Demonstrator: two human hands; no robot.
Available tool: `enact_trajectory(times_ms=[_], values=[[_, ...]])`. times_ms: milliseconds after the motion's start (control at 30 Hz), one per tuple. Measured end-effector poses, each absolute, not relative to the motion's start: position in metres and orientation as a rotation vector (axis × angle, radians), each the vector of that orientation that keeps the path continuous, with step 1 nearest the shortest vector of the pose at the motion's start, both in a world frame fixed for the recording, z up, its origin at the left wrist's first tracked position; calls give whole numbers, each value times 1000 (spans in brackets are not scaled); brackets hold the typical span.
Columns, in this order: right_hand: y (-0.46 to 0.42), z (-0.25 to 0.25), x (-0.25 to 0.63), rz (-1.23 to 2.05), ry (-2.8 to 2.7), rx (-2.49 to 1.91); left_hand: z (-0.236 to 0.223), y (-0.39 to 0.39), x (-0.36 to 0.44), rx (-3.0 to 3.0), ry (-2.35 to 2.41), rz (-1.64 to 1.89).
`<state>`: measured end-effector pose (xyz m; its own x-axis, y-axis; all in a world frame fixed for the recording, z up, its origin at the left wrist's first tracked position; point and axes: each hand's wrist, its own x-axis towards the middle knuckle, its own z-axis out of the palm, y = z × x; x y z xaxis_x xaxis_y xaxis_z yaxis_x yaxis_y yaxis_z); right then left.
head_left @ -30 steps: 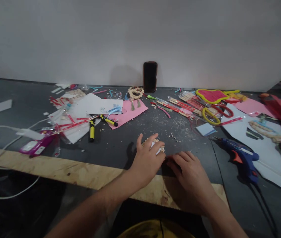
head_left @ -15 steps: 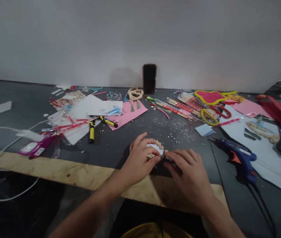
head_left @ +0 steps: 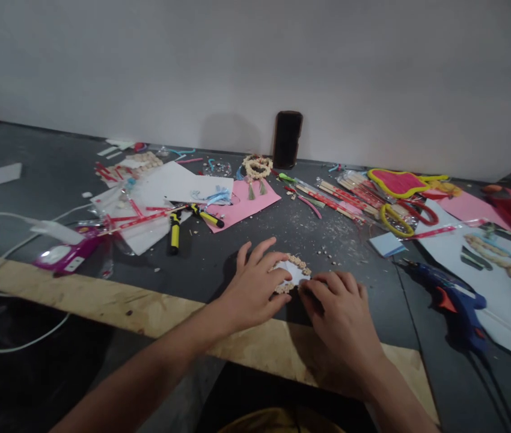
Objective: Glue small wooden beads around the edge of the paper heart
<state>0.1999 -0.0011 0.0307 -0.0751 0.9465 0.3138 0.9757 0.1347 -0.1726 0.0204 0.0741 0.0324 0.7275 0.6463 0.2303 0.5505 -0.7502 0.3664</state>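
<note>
Low over the dark table, a small white disc (head_left: pixel 299 275) has beige, bead-like pieces set along its rim. My left hand (head_left: pixel 252 290) grips its left side, thumb at the near edge and fingers over the top; two fingers are lifted clear. At the disc's right edge, my right hand (head_left: pixel 343 313) has its thumb and forefinger pinched together, the other fingers curled. Whatever lies between those fingertips is too small and hidden to make out. Part of the disc is covered by my left fingers.
A blue glue gun (head_left: pixel 456 304) lies to the right, near scissors (head_left: pixel 395 221) and wrapped sticks (head_left: pixel 341 195). Yellow-handled pliers (head_left: pixel 175 233), pink paper (head_left: pixel 255 204) and a purple power strip (head_left: pixel 68 252) are leftward. A phone (head_left: pixel 287 139) leans against the wall.
The camera view has turned slightly, shifting the table items. More of the disc's white face shows as my left fingers have shifted. My right hand stays at the disc's right edge.
</note>
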Motion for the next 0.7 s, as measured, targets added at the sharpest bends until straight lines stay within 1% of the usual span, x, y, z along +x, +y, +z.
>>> enact_trajectory(times_ms=[700], values=[[4,23,199,-119,-2108,-1870,23,68,26,2673,949,516]])
